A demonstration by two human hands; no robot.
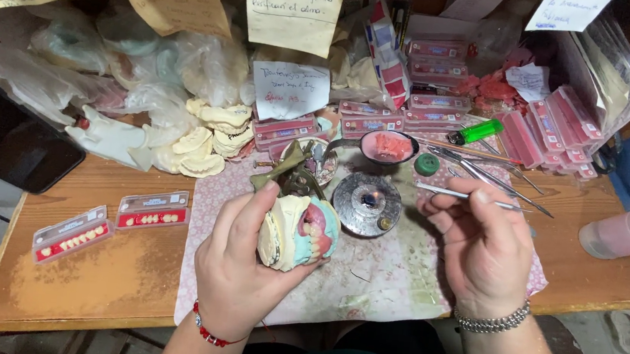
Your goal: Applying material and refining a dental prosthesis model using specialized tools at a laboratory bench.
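I see left hand wrapped around dental model, fingers closed on its back, pink gum and teeth facing right. Model held just left of round metal burner. Right hand right of burner, fingers pinching thin metal tool, tip pointing toward burner. Small bowl of pink wax behind burner. Green lighter farther back right. Two tooth cards far left of burner on wooden table.
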